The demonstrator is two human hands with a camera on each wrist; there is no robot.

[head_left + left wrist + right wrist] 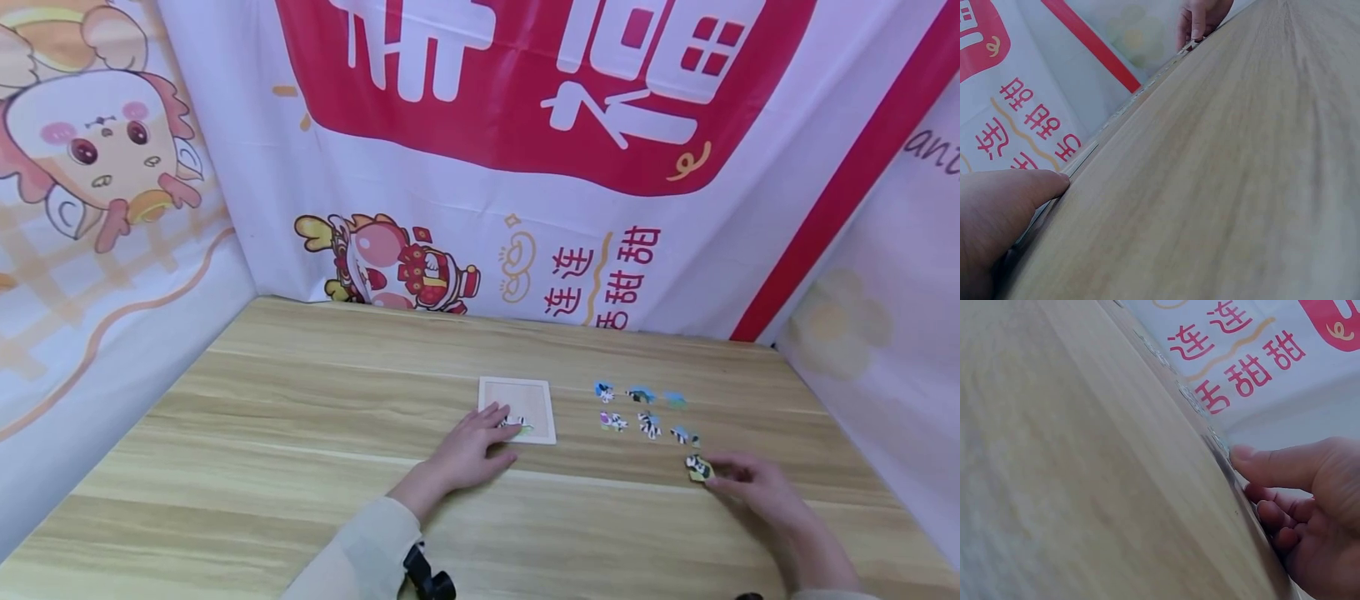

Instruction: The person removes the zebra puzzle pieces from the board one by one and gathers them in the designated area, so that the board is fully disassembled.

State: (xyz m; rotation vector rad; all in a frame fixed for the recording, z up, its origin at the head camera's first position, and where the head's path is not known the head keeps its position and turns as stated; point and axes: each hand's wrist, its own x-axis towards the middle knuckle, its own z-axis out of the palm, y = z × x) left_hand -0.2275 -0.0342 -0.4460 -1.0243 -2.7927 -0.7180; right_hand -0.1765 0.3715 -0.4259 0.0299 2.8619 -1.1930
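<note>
A white-rimmed square puzzle tray (pixel 553 417) lies on the table with a zebra-striped puzzle piece (pixel 519 422) inside near its front edge. My left hand (pixel 471 450) rests at the tray's near left corner, fingers spread and reaching over the rim by that piece. In the left wrist view, the thumb (pixel 1038 186) lies along the tray's edge. Off to the right, my right hand (pixel 761 487) pinches a puzzle piece (pixel 699 468) in black, white and yellow-green between thumb and fingers, low over the table. The right wrist view shows its thumb (pixel 1279 465) and curled fingers, with the piece mostly hidden.
Several loose puzzle pieces lie in two rows right of the tray, among them a striped piece (pixel 649 425) and a blue-green piece (pixel 676 400). Behind the wooden table (pixel 300 400) hangs a printed cloth (pixel 420 183), with more cloth at both sides.
</note>
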